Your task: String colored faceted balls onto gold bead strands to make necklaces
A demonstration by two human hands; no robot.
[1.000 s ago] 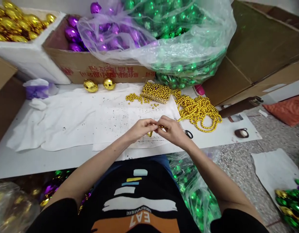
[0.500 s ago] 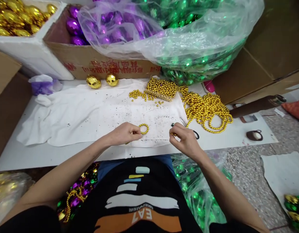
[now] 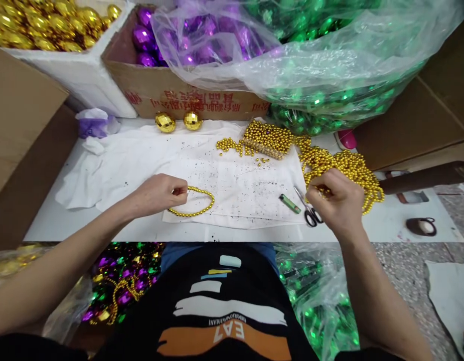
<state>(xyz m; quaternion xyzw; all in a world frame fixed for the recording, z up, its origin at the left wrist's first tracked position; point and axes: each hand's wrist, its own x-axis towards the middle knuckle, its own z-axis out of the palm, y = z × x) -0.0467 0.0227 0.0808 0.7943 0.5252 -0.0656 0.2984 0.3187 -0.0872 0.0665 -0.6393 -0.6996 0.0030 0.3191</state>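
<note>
My left hand (image 3: 162,194) is closed and pinches a strand of gold beads (image 3: 194,214), which hangs from the fingers in a loop over the white cloth (image 3: 149,155). My right hand (image 3: 337,203) is curled shut beside the pile of gold bead strings (image 3: 348,165); whatever it grips is hidden by the fingers. Just left of that hand lie black-handled scissors (image 3: 310,216) and a green lighter (image 3: 290,203). A clear box of loose gold beads (image 3: 269,136) sits farther back, with several beads spilled to its left.
Two gold faceted balls (image 3: 193,120) rest before a cardboard box (image 3: 201,95) of purple balls. A plastic bag of green balls (image 3: 329,95) bulges over the back right. White foam box (image 3: 81,75) holds gold balls. A dark cup-like object (image 3: 421,226) stands at the right end.
My hands have spread apart, the left going left and the right going right. The bead loop at my left hand shows larger. The lighter and scissors are now uncovered.
</note>
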